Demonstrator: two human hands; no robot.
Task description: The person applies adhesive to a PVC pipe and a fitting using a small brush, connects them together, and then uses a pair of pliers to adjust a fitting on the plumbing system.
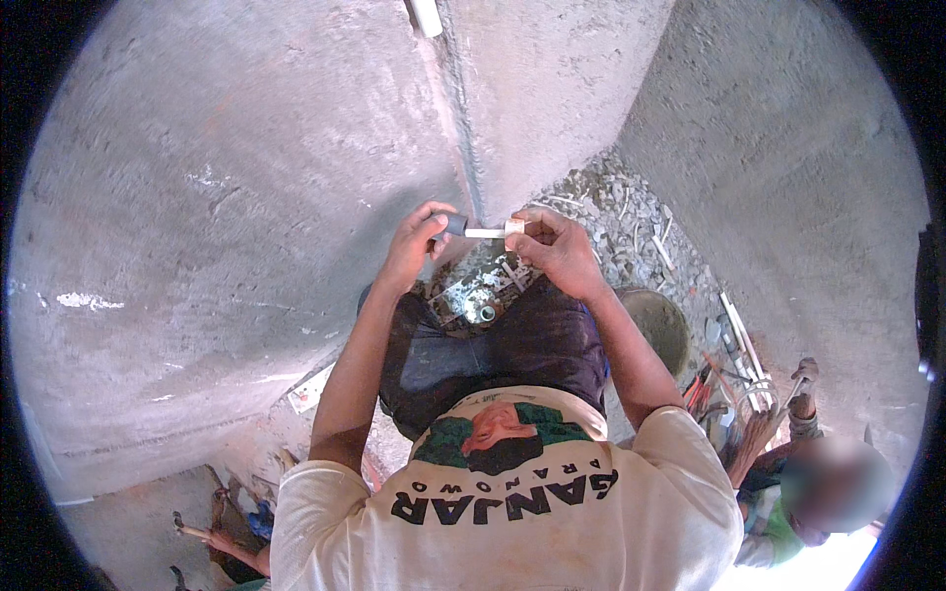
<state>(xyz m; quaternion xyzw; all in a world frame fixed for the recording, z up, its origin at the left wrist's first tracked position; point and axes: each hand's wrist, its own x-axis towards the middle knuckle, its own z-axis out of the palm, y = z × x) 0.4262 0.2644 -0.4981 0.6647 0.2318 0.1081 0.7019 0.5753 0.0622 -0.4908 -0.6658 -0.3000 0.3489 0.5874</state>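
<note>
In front of the wall groove, my left hand (414, 246) grips a dark grey tubular pipe fitting (455, 225), fingers curled round it. My right hand (560, 254) pinches a white cap-like piece (514, 233) between thumb and fingers. From that piece a slim white stem (483, 233) runs level to the mouth of the fitting; whether its tip is inside cannot be seen. Below my hands, between my knees, a small round opening with a pale rim (481, 312) shows among whitish debris.
A groove (463, 128) runs up the plastered wall, a white pipe (426, 18) at its top. Rubble (636, 236) covers the floor beside a round container (658, 333). Long white pipes (746, 340) lean at right, near another person's hand (759, 433). Another person's arm (232, 547) shows lower left.
</note>
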